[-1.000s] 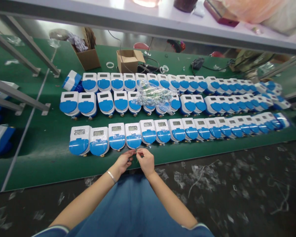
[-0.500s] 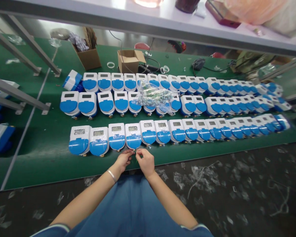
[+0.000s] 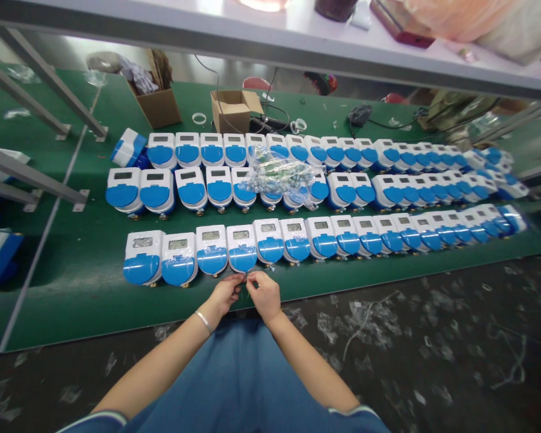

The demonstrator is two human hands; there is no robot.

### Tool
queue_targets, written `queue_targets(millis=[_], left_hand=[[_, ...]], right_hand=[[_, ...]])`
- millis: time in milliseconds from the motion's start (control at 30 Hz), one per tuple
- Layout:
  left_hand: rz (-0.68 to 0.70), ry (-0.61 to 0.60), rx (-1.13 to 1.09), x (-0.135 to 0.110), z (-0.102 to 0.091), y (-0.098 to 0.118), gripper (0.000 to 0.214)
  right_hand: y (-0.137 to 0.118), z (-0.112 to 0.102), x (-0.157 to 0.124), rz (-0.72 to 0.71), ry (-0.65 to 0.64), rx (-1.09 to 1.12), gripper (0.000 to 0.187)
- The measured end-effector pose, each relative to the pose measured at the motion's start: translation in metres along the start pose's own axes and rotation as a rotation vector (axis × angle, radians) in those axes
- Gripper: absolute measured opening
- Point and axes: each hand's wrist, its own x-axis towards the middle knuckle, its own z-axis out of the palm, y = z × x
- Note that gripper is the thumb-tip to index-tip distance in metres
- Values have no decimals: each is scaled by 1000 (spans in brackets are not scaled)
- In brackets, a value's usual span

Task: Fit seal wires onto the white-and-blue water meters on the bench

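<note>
Fingertips pinched, my left hand [image 3: 225, 293] is at the lower edge of a blue-and-white meter [image 3: 242, 257] in the front row. My right hand [image 3: 264, 296] pinches close beside it, fingertips almost touching those of the left. Whatever small thing lies between the fingers is too small to make out; a thin strand seems to hang below them. The meter lies with its display and blue cover facing up. Next to it on the right is another meter [image 3: 269, 248], and on the left a similar meter [image 3: 211, 258].
Two more rows of meters lie behind, with a clear plastic bag [image 3: 279, 174] of small parts on top. Cardboard boxes [image 3: 232, 114] stand farther back on the green table [image 3: 85, 252]. A shelf [image 3: 252, 42] crosses overhead on metal legs. Plastic scraps litter the dark floor [image 3: 388, 361].
The view has shifted slightly, so the table's contents appear a little farther left. Both hands stay pinched together at the same meter's lower edge.
</note>
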Motion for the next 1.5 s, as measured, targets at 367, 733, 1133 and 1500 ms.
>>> queue_targets(millis=[367,733,1133,1500], left_hand=[[163,97,244,14,0,-8,39],[112,34,366,-1,-15,-16,28],[-164,-136,-102,-26,-37,-2,9],[-32,-128,7,-37,-43,-13,35]], right_hand=[[5,16,13,321,-5,115,11],[28,40,13,688,-201,487,15],[57,-27,-50,1108,-373,839,10],[-10,3,-27,953,-41,1106,32]])
